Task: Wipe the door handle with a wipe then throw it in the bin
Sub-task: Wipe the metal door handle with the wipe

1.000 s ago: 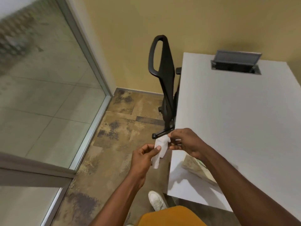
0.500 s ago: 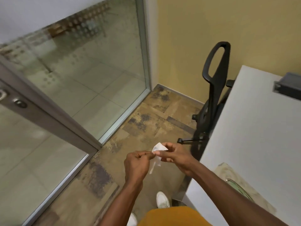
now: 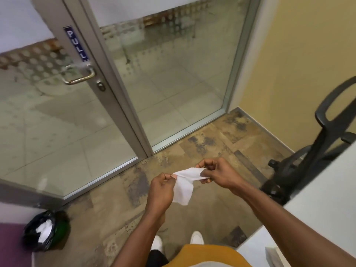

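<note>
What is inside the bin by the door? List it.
The bin has a black bag liner, and crumpled white paper or wipes lie on top. Anything beneath them is covered and cannot be seen.

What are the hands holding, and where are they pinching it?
A white wipe: the left hand and right hand each pinch an end of its top edge.

Office: glass door (image 3: pixel 63 116) with PULL sign (image 3: pixel 76 43), swivel chair (image 3: pixel 316 155), white desk (image 3: pixel 319 207).
</note>
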### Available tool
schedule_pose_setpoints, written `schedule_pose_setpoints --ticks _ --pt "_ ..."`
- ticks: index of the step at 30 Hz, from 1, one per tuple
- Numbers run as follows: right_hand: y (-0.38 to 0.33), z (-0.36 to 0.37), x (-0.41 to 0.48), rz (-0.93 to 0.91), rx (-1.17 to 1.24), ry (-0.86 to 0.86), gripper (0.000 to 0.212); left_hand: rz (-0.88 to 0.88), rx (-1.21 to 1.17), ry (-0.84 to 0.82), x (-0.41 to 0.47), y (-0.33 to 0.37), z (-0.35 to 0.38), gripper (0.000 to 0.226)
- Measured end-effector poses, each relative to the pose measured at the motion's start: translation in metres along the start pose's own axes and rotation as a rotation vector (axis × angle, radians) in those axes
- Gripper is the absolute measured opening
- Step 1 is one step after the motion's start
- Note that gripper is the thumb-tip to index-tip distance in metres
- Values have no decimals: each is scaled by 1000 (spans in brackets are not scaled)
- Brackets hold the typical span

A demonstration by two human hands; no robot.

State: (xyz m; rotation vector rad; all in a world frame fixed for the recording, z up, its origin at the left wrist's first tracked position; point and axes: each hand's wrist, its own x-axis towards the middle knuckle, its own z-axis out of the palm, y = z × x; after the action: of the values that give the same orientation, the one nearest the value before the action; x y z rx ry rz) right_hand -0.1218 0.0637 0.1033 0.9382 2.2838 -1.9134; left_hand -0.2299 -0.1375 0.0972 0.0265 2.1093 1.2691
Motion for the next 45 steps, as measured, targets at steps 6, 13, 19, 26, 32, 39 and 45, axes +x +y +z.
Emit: schedule_pose_setpoints --ticks 6,13,19,26,32,39,45 --pt "-34 7 24 -176 -233 -96 26 -69 -262 -18 -6 -7 -16 11" --pt "-76 27 51 -411 -510 -52 8 -58 -162 101 -9 -13 -32 22" --pt "-100 59 77 -438 -518 -79 15 -22 -105 165 -1 -7 -59 18" --pt "-119 98 104 -204 -278 -201 16 -113 -216 149 27 -7 -95 18" --pt "-144 127 126 -311 -235 -147 28 -98 -258 160 68 -1 -129 20" --pt "-156 150 121 -460 -147 -56 30 -12 -238 192 108 14 -178 13" --pt "-145 165 126 -436 -113 5 38 89 -304 279 131 29 -207 33"
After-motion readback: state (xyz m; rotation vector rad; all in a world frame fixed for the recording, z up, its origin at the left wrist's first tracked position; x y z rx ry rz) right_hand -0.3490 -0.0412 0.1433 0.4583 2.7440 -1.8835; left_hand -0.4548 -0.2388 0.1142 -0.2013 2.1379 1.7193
